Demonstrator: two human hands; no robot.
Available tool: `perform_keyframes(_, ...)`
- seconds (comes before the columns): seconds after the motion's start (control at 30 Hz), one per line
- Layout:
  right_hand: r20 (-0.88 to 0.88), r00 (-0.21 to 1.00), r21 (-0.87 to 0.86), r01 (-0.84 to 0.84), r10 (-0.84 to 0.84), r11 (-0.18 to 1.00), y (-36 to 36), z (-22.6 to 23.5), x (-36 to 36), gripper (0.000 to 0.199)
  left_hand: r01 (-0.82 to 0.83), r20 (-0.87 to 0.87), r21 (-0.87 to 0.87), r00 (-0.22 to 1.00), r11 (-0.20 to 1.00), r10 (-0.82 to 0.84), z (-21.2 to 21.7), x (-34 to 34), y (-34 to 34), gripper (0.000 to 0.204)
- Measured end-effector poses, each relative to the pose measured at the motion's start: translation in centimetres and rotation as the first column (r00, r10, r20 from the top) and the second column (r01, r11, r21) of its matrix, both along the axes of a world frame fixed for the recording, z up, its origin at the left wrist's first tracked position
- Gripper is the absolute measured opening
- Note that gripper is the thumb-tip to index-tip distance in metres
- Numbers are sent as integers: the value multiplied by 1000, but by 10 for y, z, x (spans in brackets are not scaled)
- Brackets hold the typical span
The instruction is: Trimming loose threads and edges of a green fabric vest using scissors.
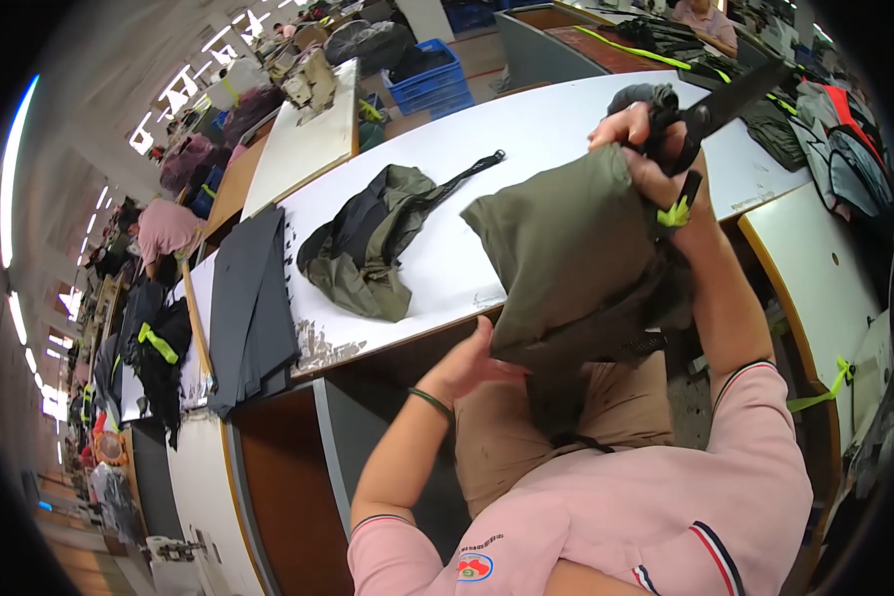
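An olive-green fabric bag [566,248] with a dark lower side hangs in front of me above the table's near edge. My right hand [641,149] is closed on its upper right corner. The same hand also holds black scissors [730,104], their blades pointing to the far right. At the bag's lower left corner is my left hand [475,366], thumb raised and apart from the fingers, which reach under the fabric's edge. Left of the bag, a second olive and black fabric piece [372,243] lies crumpled on the table, its dark strap [467,174] stretched toward the far side.
The white table [437,308] has a worn near edge. Dark fabric panels [253,308] are stacked on its left. Beyond it stand a blue crate [427,79] and another worktop [303,139]. Grey and red fabric pieces [844,149] lie at right. Another person [166,233] works at far left.
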State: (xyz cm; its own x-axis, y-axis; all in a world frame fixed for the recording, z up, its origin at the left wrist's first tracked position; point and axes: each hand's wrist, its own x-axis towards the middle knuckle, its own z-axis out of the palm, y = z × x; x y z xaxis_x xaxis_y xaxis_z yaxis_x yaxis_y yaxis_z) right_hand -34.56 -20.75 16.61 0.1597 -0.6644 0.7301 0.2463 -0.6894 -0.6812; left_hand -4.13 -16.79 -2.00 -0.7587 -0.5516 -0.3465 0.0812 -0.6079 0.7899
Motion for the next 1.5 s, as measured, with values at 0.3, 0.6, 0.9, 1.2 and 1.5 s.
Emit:
perform_keyframes(0.3,-174,985,279,36,13,960,-5,-27,65,17,-514,-223,81,826,854,518,-16,10,97,48)
perform_keyframes(0.6,-439,897,424,257,-51,869,89,-62,76,24,-644,-496,553,256,529,830,14,-3,130,37)
perform_keyframes(0.9,-505,810,191,440,-296,877,140,-142,133,36,-531,-572,425,471,734,672,-30,-51,124,36)
perform_keyframes(1.2,-110,986,580,-36,122,814,108,-70,100,25,-416,-748,216,511,883,424,41,-54,153,53)
perform_keyframes(1.5,-399,701,263,-530,591,806,69,59,76,24,-408,-283,-905,790,123,544,162,74,101,44)
